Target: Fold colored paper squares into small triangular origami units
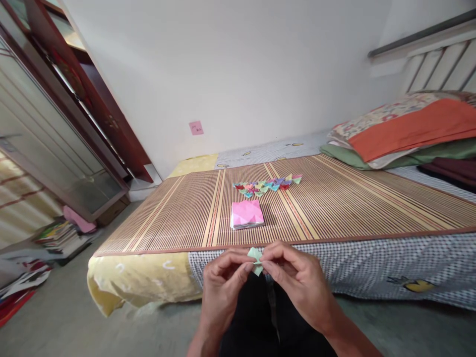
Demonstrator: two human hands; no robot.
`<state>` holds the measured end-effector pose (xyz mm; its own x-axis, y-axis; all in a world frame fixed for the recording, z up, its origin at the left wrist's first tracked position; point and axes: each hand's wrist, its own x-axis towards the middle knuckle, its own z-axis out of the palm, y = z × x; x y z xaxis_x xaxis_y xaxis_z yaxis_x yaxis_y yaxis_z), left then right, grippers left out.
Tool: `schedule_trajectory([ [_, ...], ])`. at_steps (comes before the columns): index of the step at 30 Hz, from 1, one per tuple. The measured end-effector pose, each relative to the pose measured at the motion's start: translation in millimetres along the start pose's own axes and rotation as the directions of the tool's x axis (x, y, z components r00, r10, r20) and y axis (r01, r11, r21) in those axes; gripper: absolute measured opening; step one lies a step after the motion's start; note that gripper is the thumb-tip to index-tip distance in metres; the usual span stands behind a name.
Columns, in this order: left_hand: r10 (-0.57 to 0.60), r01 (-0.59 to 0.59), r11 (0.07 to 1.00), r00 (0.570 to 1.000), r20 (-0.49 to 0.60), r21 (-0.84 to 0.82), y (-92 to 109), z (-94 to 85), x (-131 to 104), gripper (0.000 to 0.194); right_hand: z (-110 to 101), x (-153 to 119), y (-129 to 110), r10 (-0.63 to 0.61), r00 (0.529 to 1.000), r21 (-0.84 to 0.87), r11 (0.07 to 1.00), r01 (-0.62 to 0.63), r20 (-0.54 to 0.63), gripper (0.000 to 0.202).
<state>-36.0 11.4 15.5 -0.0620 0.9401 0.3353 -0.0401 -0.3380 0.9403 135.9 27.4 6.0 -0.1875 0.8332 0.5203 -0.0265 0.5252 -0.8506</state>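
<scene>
A small folded piece of light green paper [256,256] is pinched between both hands, in front of the bed's near edge. My left hand [225,282] grips its left side with thumb and forefinger. On its right side, my right hand [297,280] holds it the same way. Beyond the hands, a stack of square paper with a pink sheet on top [247,213] lies on the bamboo mat. Farther back sits a cluster of several small folded paper pieces [266,185] in many colours.
The bamboo mat [178,208] covers much of the bed. Folded bedding and a pillow [412,129] lie at the right. Books [59,237] are stacked on the left. A white wall [238,74] rises behind the bed.
</scene>
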Motion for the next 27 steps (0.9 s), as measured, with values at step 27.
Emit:
schedule_trajectory([
  [27, -0.074, 0.093, 0.992, 0.975, -0.207, 0.080, -2.6, 15.0, -9.0, 0.021, 17.4, -3.7, 2.3, -0.013, 0.990, -0.180, 0.984, -0.013, -0.140, 0.012],
])
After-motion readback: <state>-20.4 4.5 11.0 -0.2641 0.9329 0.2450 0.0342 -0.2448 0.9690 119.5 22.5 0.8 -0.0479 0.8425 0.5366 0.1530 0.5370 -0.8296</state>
